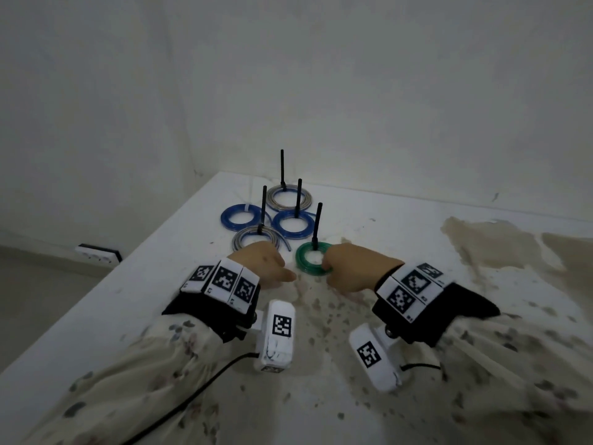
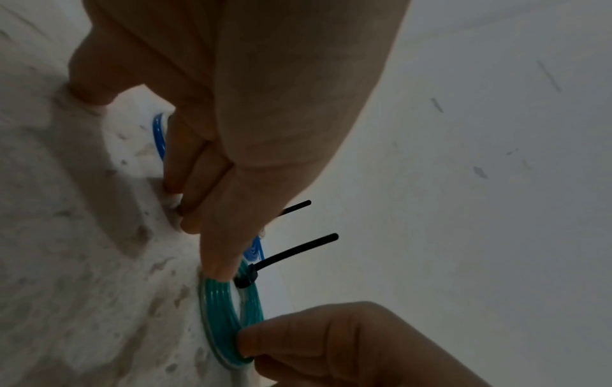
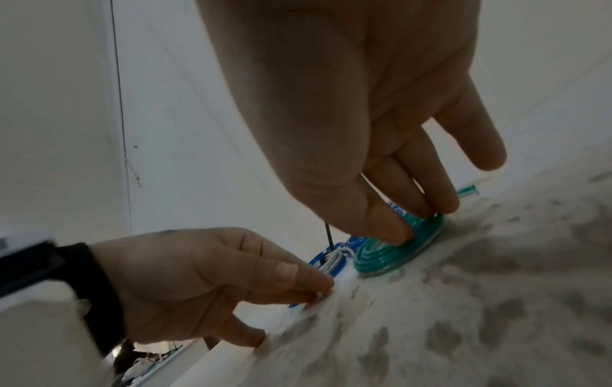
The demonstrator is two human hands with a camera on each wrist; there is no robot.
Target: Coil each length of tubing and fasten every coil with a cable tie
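A green tubing coil (image 1: 313,259) lies flat on the white table (image 1: 179,252), and a black cable tie (image 1: 317,226) round its far side stands upright. My right hand (image 1: 348,263) pinches the coil's near right rim between thumb and fingers (image 3: 430,206). The coil (image 3: 394,255) has one loose end (image 3: 468,189) sticking out behind the fingers. Just left of it, my left hand (image 1: 268,264) rests its fingertips on the table and holds nothing I can see. Its thumb tip (image 2: 218,269) touches the coil (image 2: 225,314) near the tie's head (image 2: 246,280).
Behind the hands lie two grey coils (image 1: 289,196) (image 1: 253,239) and two blue ones (image 1: 240,216) (image 1: 293,223), three of them with upright black ties. A speckled cloth (image 1: 481,252) covers the table's right and near side. The table's left edge drops off beside a wall socket strip (image 1: 98,253).
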